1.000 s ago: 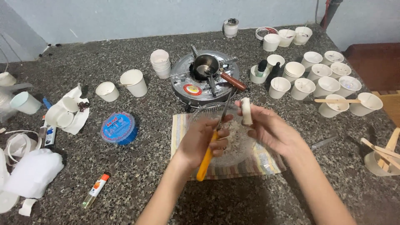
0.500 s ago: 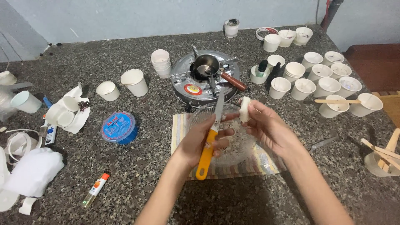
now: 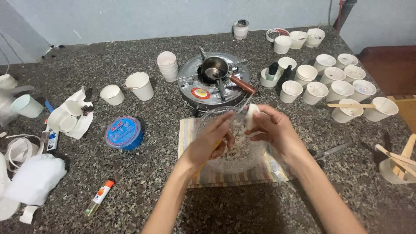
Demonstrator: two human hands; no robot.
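The bowl (image 3: 236, 143), clear glass on a striped cloth (image 3: 277, 167), serves as the landmark. Right over it, the left hand (image 3: 208, 145) is closed around a knife (image 3: 234, 116) with a yellow handle, its blade angled up toward the wax block (image 3: 250, 115). The right hand (image 3: 273, 130) pinches that small white block between thumb and fingers above the bowl's far rim. Pale shavings lie in the bowl, so the step in hand looks like shaving the block into it. The next stroke calls for the blade edge set against the block and drawn away from the fingers, with both kept above the bowl.

Right of the bowl lie scissors (image 3: 329, 151); farther right stand white cups (image 3: 338, 89), some bridged by wooden sticks. Left of it lie a blue tin (image 3: 123, 132) and a lighter (image 3: 99, 197). Just behind the bowl sits a round stove (image 3: 195, 86) carrying a small pot (image 3: 213, 68). Everything rests on a speckled stone counter (image 3: 143, 173) that ends at a pale blue wall (image 3: 173, 17).
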